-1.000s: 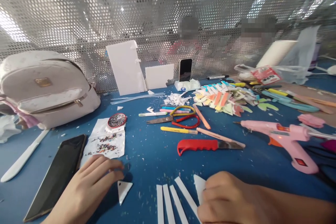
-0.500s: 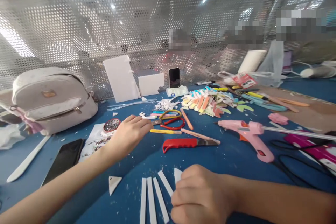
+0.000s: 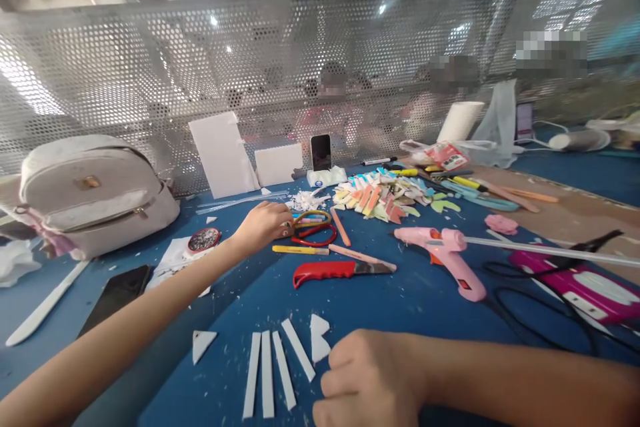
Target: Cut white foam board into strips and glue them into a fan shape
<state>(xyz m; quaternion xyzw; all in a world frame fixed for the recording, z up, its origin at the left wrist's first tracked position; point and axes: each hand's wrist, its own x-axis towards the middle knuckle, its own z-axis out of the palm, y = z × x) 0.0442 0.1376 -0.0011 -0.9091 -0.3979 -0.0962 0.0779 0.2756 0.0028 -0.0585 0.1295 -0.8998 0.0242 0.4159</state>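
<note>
My left hand (image 3: pixel 265 223) reaches over the scissors (image 3: pixel 320 245) with red and yellow handles; its curled fingers cover the blades and pivot and appear to grip them. My right hand (image 3: pixel 370 377) is curled into a fist on the table at the lower right; anything inside it is hidden. Just left of that fist lies a notched white foam piece (image 3: pixel 319 339). Several white strips (image 3: pixel 267 373) are laid side by side, with a small white triangle (image 3: pixel 203 345) further left. A red-handled knife (image 3: pixel 325 271) rests beyond them.
A pink glue gun (image 3: pixel 445 250) with its cable lies at right, near a magenta power strip (image 3: pixel 585 287). Coloured scraps (image 3: pixel 380 193) are heaped at the back. On the left are a backpack (image 3: pixel 95 193), a dark phone (image 3: pixel 117 297) and a white plastic knife (image 3: pixel 47 307).
My left hand has moved further onto the scissors, covering their pivot. My right hand now sits apart from the notched foam piece, which shows more fully. The view has shifted slightly.
</note>
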